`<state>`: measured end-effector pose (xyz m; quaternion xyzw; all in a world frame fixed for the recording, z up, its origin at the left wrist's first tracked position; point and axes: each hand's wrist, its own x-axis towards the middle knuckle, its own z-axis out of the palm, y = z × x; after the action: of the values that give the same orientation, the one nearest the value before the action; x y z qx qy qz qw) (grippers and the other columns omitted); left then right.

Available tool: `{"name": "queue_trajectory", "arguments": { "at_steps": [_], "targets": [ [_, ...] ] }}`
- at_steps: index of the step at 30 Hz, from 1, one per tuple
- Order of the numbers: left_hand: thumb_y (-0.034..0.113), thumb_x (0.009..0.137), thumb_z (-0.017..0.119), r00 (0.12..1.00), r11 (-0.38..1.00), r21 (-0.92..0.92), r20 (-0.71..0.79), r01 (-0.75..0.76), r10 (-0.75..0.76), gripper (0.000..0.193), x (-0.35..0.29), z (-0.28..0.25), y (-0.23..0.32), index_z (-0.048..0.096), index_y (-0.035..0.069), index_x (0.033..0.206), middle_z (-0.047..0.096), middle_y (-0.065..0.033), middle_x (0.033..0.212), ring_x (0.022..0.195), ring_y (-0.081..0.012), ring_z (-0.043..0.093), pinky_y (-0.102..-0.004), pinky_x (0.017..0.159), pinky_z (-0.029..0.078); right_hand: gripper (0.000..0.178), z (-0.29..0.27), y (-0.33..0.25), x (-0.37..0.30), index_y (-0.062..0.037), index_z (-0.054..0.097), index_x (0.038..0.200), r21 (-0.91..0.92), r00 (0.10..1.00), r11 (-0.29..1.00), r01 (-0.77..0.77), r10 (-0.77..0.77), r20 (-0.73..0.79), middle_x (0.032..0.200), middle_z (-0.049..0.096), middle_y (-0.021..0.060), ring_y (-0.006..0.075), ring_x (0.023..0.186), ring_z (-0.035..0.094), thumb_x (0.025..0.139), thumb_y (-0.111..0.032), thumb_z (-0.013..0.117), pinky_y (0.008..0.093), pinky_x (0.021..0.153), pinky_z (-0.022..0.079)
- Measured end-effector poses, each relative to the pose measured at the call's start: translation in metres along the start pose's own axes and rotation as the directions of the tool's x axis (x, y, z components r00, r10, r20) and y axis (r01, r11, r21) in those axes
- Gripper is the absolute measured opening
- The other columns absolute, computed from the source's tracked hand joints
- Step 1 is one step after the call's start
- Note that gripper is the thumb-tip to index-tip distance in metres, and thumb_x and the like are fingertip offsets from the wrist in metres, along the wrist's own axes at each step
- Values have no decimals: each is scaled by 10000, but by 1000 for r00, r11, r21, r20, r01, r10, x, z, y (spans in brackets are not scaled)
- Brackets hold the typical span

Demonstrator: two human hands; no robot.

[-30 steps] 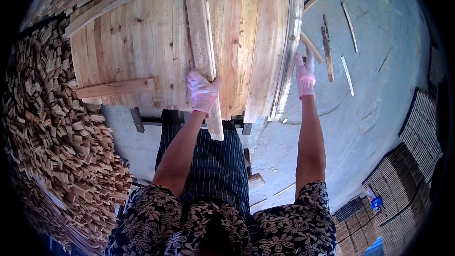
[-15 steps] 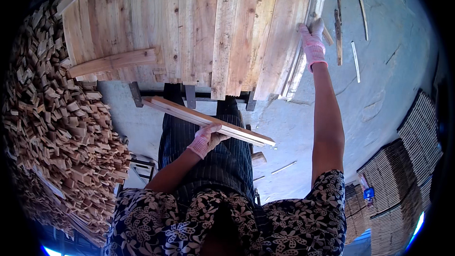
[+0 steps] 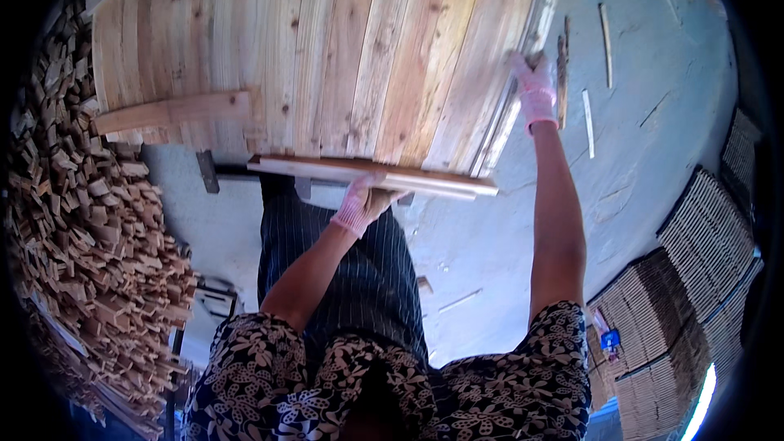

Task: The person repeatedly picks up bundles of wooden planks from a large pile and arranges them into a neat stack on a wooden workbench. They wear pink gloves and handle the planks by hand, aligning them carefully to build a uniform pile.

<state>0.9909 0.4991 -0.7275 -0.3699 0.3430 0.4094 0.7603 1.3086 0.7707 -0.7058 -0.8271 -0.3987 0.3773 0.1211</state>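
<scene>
My left hand [image 3: 366, 200], in a pink and white glove, is closed around a wooden batten [image 3: 441, 185]. The batten lies crosswise along the near ends of several planks [image 3: 327, 57] set side by side. Whether it touches all the plank ends, I cannot tell. At the panel's right side my gloved right hand [image 3: 535, 86] straddles a pale edge strip [image 3: 492, 147], thumb on one side and fingers on the other. Its fingertips are somewhat blurred. A short curved board [image 3: 175, 112] rests on the planks at the left.
A tall heap of cut wood pieces [image 3: 106, 278] rises at the left. Thin offcuts [image 3: 607, 45] lie on the concrete floor [image 3: 645, 122] at the right. Slatted stacks [image 3: 706, 233] stand at the lower right, with a small blue object [image 3: 609, 340] on one. A dark support leg [image 3: 207, 171] shows beneath the panel.
My left hand has moved the batten forward and turned it from slanting to nearly level with the plank ends. My right hand has slid slightly nearer along the edge strip.
</scene>
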Motion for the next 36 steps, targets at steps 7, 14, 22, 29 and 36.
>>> {"name": "queue_trajectory", "arguments": {
  "at_steps": [7,14,22,29,36],
  "targets": [
    [32,809,746,978,987,-6,-133,159,-159,591,-60,-38,-13,427,-113,1285,508,-284,1338,1299,-460,502,-664,1092,429,740,-24,0,-27,-21,460,1372,-36,993,994,-101,99,-65,1179,665,175,283,1102,643,774,-256,827,395,958,495],
    [31,817,752,962,974,107,-211,199,-173,520,-114,-48,0,481,-15,1259,532,-233,1315,1293,-443,513,-705,1083,393,651,-55,-28,-86,-88,464,1383,-367,898,822,437,-371,238,1278,559,165,358,1178,588,818,-196,770,489,1048,460],
    [8,825,739,969,977,172,-234,127,-84,487,-112,-53,15,496,-17,1246,556,-221,1280,1257,-428,545,-704,1066,414,625,5,-69,-68,-273,464,1447,-794,578,99,600,-740,345,1405,495,143,404,1299,465,864,-208,678,534,1092,366],
    [-2,846,698,954,976,167,-286,143,-91,446,-117,-59,26,501,-23,1246,559,-226,1299,1293,-436,519,-717,1090,376,912,103,-101,-86,-222,253,1555,-393,836,906,-158,-89,-541,1379,433,246,449,1261,442,813,-447,733,582,1007,423],
    [-14,842,700,967,978,162,-236,133,-92,500,-113,-61,26,466,2,1283,541,-218,1319,1304,-440,509,-726,1091,367,704,51,-61,-72,-285,485,1496,-152,959,988,-20,-24,-281,1273,492,226,401,1235,466,845,-283,756,452,1032,433]
  ]
}}
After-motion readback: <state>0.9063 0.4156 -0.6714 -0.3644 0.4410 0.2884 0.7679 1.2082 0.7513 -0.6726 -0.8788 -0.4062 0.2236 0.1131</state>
